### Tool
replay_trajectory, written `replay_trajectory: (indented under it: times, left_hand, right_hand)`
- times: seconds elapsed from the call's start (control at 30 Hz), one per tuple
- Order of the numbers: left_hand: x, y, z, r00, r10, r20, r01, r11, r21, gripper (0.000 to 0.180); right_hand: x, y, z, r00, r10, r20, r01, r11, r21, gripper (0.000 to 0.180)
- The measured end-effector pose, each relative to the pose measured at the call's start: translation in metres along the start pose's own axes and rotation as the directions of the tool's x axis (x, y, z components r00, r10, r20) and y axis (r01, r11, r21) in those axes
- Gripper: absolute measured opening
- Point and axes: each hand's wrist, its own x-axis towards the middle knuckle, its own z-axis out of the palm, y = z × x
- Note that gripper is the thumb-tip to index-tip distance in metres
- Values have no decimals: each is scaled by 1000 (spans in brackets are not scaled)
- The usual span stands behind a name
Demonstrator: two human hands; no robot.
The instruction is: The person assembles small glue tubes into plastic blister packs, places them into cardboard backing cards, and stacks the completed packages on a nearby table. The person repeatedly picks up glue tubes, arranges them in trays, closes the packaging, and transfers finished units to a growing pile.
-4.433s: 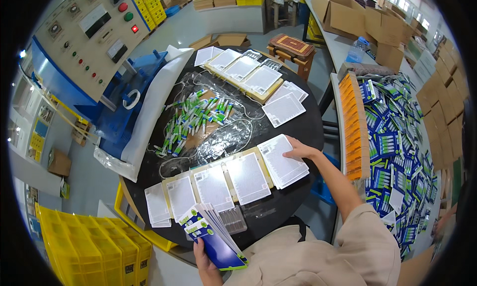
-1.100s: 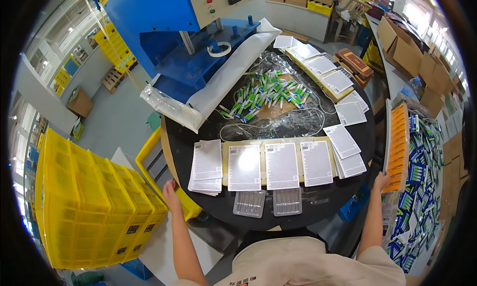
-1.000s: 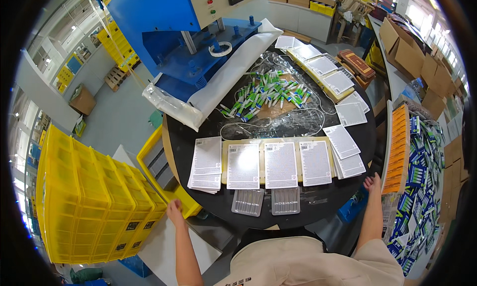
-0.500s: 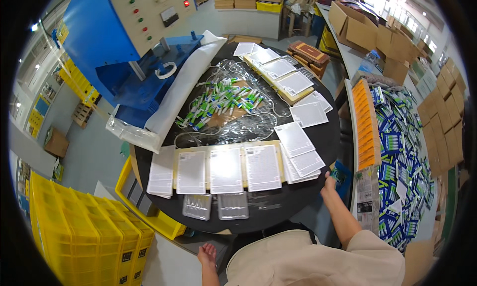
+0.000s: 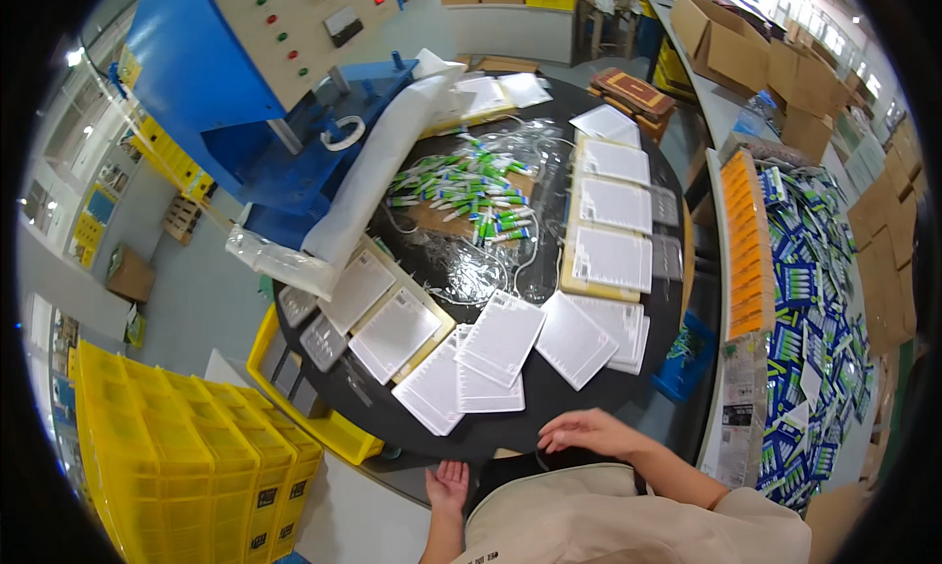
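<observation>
Fingers on the right hand point(image 5: 586, 430) are spread loose over the near rim of the round black table point(image 5: 549, 407), holding nothing; left hand point(image 5: 448, 486) hangs open, lower centre. Closest are the white plastic trays point(image 5: 500, 338), mid-frame. They look light, thin and bendy, so probably best pinched by an edge.

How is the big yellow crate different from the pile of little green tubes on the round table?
The yellow crate sits on the floor by the left hand; the green tubes lie on the black round table, beyond the right hand. The crate is one large ribbed box; the tubes are many small pieces scattered on clear plastic. The crate is yellow; the tubes are green and white. Neither hand touches them.
</observation>
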Motion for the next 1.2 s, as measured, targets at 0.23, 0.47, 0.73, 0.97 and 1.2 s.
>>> replay_trajectory:
  times: [0.23, 0.47, 0.73, 0.97, 1.2]
  left_hand:
    - [-28, -3, 40, 965, 58, 256, -68, 997, 32, 67]
    - [9, 49, 71, 896, 270, 353, -258, 963, -82, 68]
    - [106, 235, 114, 931, 285, 227, -304, 951, 53, 64]
    - [136, 298, 139, 928, 313, 200, -352, 914, 202, 63]
    - [68, 261, 154, 883, 464, -71, -389, 808, 443, 49]
  right_hand:
    - [5, -57, -46, 847, -108, -520, 129, 992, 5, 22]
    - [4, -50, -76, 741, -231, -631, 203, 972, -118, 19]
    - [79, -30, -12, 815, -578, 36, -36, -113, -993, 56]
    - [163, 3, 35, 901, -432, -41, -219, -370, -903, 71]
    - [166, 1, 55, 825, -564, -34, -242, -298, -923, 62]
